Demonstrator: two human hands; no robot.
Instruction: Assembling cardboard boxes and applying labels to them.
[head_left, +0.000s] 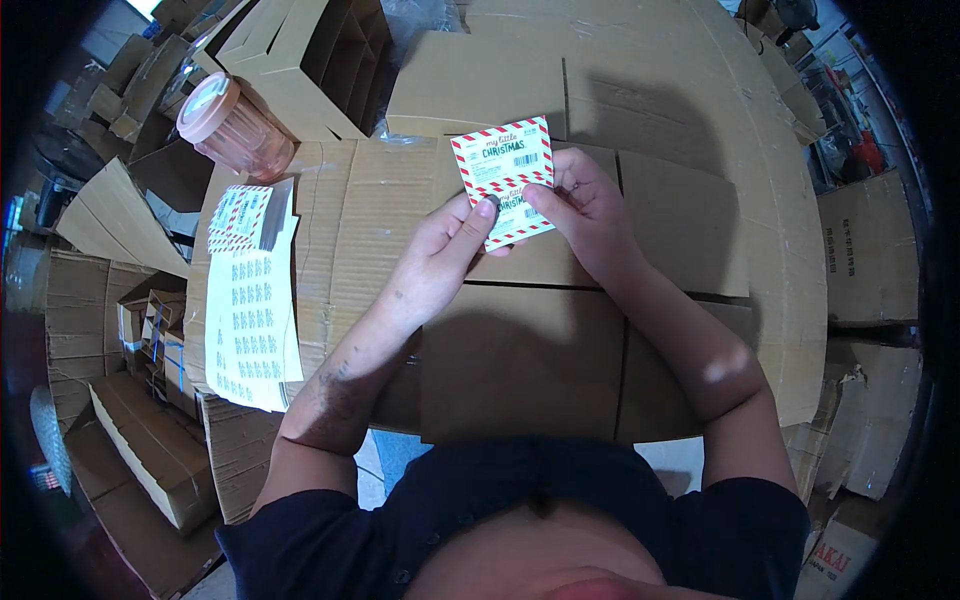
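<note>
Two white cards with red-striped borders, or one folded sheet of them, are held up over the cardboard; I cannot tell whether they are joined. The upper card [504,154] shows print and a barcode, and the lower card [515,220] sits under my thumbs. My left hand [445,235] pinches the lower left edge, thumb on top and fingers behind. From the right, my right hand [588,205] grips the side near the middle, its thumb pressed on the face. Most of the fingers are hidden behind the cards.
Flattened cardboard [520,360] covers the table. To the left lie printed white sheets [250,330] with a stack of striped cards [238,215] on top. A pink lidded cup [240,130] stands beyond them, by an open divided carton [300,70]. Boxes [150,450] crowd both sides.
</note>
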